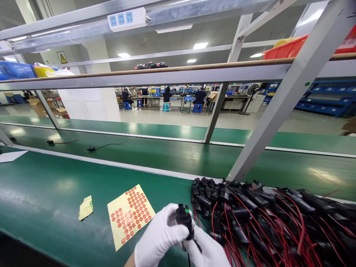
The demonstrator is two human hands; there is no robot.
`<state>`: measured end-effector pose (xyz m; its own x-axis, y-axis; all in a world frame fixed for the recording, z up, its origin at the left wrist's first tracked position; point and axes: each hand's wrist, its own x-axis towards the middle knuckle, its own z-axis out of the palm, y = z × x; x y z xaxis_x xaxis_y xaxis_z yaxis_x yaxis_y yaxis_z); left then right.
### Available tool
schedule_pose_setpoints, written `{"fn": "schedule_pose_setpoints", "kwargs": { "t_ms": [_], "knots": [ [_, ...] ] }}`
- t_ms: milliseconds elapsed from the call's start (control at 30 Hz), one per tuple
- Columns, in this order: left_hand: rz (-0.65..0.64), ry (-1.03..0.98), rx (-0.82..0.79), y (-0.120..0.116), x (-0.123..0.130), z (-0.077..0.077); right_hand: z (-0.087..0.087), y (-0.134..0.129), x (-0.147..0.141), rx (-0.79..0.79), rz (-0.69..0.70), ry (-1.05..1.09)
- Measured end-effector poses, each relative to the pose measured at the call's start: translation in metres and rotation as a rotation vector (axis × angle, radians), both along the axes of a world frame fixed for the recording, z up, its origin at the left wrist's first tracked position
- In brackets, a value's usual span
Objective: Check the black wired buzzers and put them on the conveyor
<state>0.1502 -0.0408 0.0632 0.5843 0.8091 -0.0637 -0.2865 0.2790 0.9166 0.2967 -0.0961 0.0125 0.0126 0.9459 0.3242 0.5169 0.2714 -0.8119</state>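
Observation:
Both my hands wear white gloves. My left hand [160,233] is closed around a black cylindrical part [184,218] with a small green dot near its top. My right hand [207,248] is closed on the lower end of the same part, where a dark cable hangs down. To the left of my hands lies a yellowish sheet [119,207] with rows of round red stickers. Farther left is a small torn piece of yellow paper [86,208] bearing a few green dots. A large pile of similar black parts [241,213] with red wires is heaped right of my hands.
Beyond the green bench runs a green conveyor belt [155,155] carrying a black part with a wire [91,148]. A slanted grey post [278,100] rises behind the pile. Overhead, a shelf [183,74] holds bins. People sit at benches in the background.

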Motion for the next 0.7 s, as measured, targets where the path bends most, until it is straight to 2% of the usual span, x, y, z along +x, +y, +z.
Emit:
{"fn": "schedule_pose_setpoints", "kwargs": {
  "t_ms": [67,167,233,300,400,500,600,700],
  "knots": [
    [0.044,0.155,0.147,-0.003,-0.003,0.005,0.001,0.005,0.008,0.096,0.044,-0.044],
    [0.132,0.271,0.430,-0.004,-0.004,0.005,0.003,0.009,0.024,0.167,-0.005,-0.077],
    [0.153,0.247,0.572,-0.003,-0.004,0.003,0.003,0.006,0.031,0.195,-0.109,-0.071],
    [0.160,0.206,0.649,-0.002,-0.004,0.001,0.002,0.001,0.033,0.205,-0.192,-0.039],
    [0.178,0.212,0.738,0.000,-0.003,-0.004,0.005,-0.005,0.028,0.199,-0.237,0.016],
    [0.225,0.282,0.920,0.000,-0.002,-0.017,0.012,-0.007,0.020,0.142,-0.239,0.000],
    [0.308,0.388,1.087,-0.001,-0.001,-0.038,0.017,-0.004,0.019,0.072,-0.247,-0.001],
    [0.369,0.429,1.072,-0.003,0.002,-0.050,0.015,-0.001,0.021,0.005,-0.227,0.046]
  ]
}}
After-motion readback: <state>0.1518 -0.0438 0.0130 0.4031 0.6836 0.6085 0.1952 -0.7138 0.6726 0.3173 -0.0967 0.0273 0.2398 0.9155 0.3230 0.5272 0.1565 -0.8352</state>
